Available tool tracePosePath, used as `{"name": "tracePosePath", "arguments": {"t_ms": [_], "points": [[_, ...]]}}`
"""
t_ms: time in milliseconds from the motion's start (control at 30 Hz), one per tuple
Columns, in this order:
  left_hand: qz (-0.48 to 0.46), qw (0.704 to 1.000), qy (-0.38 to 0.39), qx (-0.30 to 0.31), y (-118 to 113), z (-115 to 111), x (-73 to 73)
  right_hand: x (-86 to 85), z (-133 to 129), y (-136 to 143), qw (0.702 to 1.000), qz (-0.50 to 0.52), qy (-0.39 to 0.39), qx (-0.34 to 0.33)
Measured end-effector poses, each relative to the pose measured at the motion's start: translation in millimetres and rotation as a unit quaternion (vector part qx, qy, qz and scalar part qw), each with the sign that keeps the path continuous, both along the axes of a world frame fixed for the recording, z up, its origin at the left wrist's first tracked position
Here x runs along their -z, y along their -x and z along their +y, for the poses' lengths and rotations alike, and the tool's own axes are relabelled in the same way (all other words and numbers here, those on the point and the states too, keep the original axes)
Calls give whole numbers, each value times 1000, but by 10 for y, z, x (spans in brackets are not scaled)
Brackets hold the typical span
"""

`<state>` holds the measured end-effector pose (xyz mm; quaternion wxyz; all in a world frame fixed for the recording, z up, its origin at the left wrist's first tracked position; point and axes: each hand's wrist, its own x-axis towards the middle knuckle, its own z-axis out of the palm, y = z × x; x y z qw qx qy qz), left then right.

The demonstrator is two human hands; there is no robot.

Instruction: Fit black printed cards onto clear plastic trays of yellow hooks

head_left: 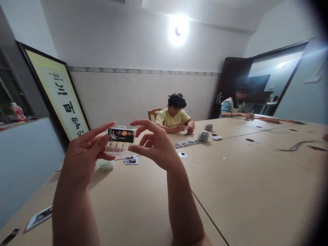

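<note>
Left hand [82,155] pinches one clear case [120,145]; right hand [159,147] seemingly grips its other edge.

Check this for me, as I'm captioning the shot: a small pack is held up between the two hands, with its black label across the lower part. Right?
Not quite: in the head view, the black label spans the upper part of the small pack, held up between the left hand and right hand.
</note>
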<state>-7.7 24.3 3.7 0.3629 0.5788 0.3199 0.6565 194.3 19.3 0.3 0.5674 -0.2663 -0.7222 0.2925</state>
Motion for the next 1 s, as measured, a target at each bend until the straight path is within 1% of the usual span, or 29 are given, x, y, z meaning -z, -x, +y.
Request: {"name": "tracePosePath", "arguments": {"t_ms": [100,267,367,467,667,800,1000], "points": [[43,999,9,-17,65,64,11,14,39,-56,995,-98,-5,-33],[137,989,53,31,138,113,25,85,194,-109,974,-203,-93,-30],[165,984,52,51,138,133,45,124,291,-98,960,-251,-110,-50],[195,977,50,69,129,154,66,145,349,-67,953,-270,-120,-57],[218,971,57,75,125,184,80,188,419,-82,948,-288,-122,-55],[232,968,57,75,119,177,79,193,437,-101,945,-302,-108,-60],[231,966,70,86,141,168,71,161,399,-55,947,-303,-101,-32]]}}
